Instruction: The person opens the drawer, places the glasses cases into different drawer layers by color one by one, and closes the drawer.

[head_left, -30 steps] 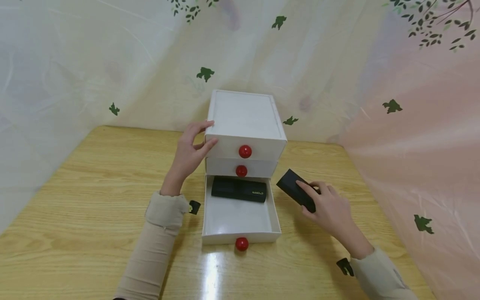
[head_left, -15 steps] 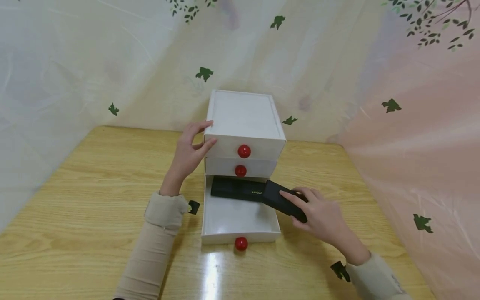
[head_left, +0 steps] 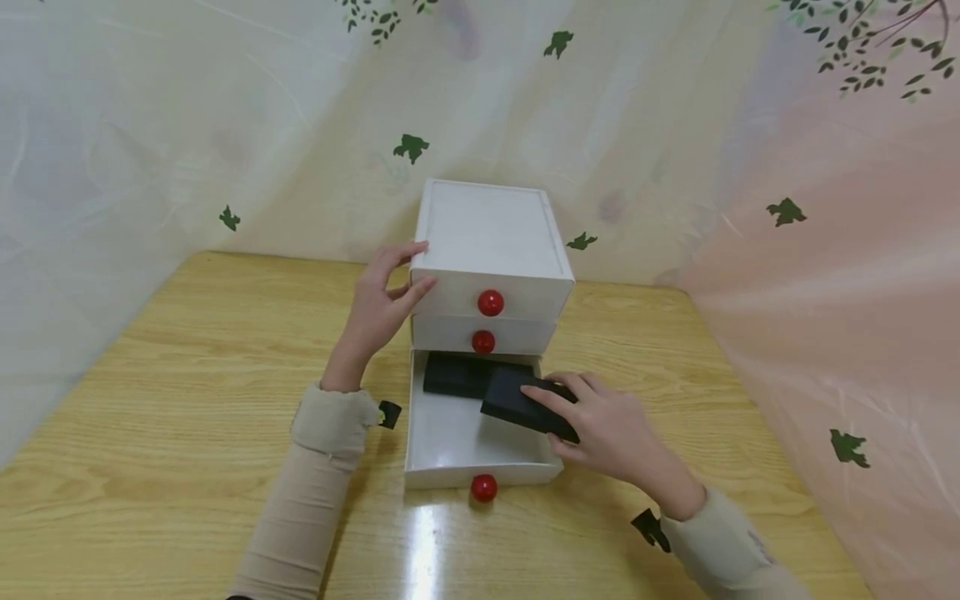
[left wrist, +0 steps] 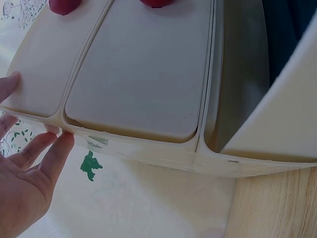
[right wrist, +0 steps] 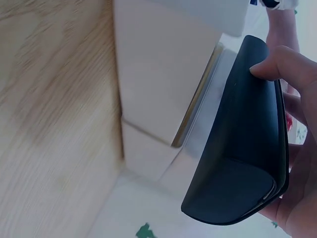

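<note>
A white three-drawer cabinet (head_left: 491,229) stands mid-table, its bottom drawer (head_left: 446,442) pulled out. My left hand (head_left: 378,304) grips the cabinet's upper left front corner; in the left wrist view its thumb (left wrist: 9,85) lies on the top drawer's front, and its fingers are at the side wall. My right hand (head_left: 611,433) holds a black glasses case (head_left: 517,404) over the open drawer's right side, tilted. The right wrist view shows the case's rounded back (right wrist: 250,114) and flat end, with the thumb on it. A second black glasses case (head_left: 453,377) lies at the drawer's back, partly hidden behind the held one.
Red round knobs mark each drawer, the lowest knob (head_left: 483,488) at the pulled-out front. The upper two drawers are shut. A wooden table (head_left: 202,417) extends on both sides. A patterned curtain (head_left: 300,125) hangs behind and to the right.
My right hand has carried the glasses case leftward from beside the drawer to over it, now covering part of the other case. The left hand has kept its place on the cabinet.
</note>
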`<action>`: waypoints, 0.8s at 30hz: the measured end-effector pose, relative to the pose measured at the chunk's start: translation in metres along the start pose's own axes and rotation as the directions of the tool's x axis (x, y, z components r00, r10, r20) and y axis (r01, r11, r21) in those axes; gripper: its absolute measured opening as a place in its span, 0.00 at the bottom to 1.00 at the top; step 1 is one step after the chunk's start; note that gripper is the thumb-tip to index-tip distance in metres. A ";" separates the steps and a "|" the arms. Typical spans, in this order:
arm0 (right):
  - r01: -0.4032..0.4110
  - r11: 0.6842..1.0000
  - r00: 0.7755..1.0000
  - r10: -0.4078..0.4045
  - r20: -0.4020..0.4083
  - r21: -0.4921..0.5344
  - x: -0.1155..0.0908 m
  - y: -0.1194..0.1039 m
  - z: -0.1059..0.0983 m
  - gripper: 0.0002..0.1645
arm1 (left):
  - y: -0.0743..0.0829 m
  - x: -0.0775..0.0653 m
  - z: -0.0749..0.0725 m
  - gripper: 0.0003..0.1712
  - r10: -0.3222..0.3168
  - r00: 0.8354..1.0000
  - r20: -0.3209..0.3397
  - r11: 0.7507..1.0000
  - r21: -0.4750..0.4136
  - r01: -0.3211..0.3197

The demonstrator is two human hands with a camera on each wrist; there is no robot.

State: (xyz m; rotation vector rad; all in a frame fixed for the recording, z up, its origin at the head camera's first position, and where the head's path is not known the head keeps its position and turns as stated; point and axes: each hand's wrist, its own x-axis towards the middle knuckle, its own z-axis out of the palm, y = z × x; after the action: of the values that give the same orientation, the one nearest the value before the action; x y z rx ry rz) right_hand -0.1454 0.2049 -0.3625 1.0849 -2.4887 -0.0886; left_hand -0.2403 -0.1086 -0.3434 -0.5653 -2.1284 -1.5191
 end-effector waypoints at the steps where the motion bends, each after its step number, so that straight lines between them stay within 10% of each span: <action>1: 0.011 1.000 1.000 -0.011 -0.003 0.005 0.002 -0.002 0.000 0.36 | 0.000 0.000 0.000 0.25 0.000 1.000 0.000 1.000 -0.003 0.000; 24: 0.100 0.993 0.989 -0.105 0.102 0.059 0.045 -0.037 0.022 0.35 | -0.001 0.000 0.000 0.25 0.018 1.000 0.008 1.000 0.000 -0.018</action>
State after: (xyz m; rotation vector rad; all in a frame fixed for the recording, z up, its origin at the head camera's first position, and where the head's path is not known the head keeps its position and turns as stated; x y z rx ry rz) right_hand -0.1556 0.1447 -0.3748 1.2611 -2.5395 -0.1122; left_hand -0.2412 -0.1089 -0.3444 -0.5900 -2.1244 -1.5094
